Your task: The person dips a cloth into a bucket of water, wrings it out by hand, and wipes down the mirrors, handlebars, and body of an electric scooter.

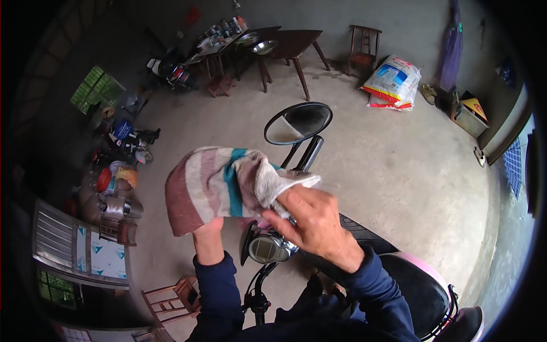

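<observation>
Print on the sacks at two o'clock is unreadable; the striped cloth, toward nine o'clock, covers most of the left hand, whose grip I cannot tell; the right hand pinches the cloth's pale edge between thumb and fingers.

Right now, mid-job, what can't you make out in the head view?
Head view, left hand: fingers hidden under the striped cloth.
Head view, right hand: some fingertips hidden by the cloth or the hand itself.
Head view, dashboard display: any reading too small.
Head view, printed sacks: fine lettering too small.
</observation>
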Demonstrator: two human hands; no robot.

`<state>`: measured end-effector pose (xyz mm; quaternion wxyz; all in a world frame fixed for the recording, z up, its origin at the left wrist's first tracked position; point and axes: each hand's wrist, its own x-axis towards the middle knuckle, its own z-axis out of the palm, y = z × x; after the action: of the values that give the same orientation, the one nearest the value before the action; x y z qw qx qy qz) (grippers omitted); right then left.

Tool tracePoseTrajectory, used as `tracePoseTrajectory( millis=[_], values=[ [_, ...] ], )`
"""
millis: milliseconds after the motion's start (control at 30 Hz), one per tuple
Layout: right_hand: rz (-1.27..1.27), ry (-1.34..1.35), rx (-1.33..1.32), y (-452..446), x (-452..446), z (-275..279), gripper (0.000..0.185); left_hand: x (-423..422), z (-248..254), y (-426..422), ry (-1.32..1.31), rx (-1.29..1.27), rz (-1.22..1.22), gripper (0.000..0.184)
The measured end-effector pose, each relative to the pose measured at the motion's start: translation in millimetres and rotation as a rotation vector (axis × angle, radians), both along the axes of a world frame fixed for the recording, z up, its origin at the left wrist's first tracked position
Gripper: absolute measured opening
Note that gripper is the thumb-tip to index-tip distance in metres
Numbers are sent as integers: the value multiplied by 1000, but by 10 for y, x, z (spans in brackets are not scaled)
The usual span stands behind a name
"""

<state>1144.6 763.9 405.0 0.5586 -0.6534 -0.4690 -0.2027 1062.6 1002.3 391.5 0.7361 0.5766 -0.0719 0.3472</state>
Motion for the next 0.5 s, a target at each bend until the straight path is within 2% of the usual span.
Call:
tracePoseTrajectory(
  millis=[33,67,100,167,200,233,333,367,400,467,500],
  values=[
    [35,30,-28,-39,-166,-144,29,5,80,139,-136,-162,-363,74],
    [71,58,-58,-67,-325,-301,31,20,106,268,-176,-285,-465,66],
    [126,114,-101,-82,-452,-465,32,78,42,367,-58,-183,-224,62],
    [226,260,-267,-159,-659,-831,30,162,337,443,95,451,-4,55],
    [269,347,-391,-245,-724,-1020,28,299,299,457,162,698,60,53],
    [270,352,-393,-324,-771,-1168,28,438,260,472,206,946,129,51],
    [223,509,-555,-600,-884,-1524,24,879,-189,57,250,1017,131,59],
    [198,517,-573,-699,-900,-1608,24,929,-190,-83,370,1353,179,69],
    [172,526,-589,-792,-909,-1675,24,1008,-478,-79,140,1407,163,71],
    [147,567,-585,-972,-924,-1772,23,1025,-551,-283,292,1522,193,60],
    [123,604,-578,-1051,-944,-1808,22,1029,-534,-293,293,1519,185,60]
  ],
)
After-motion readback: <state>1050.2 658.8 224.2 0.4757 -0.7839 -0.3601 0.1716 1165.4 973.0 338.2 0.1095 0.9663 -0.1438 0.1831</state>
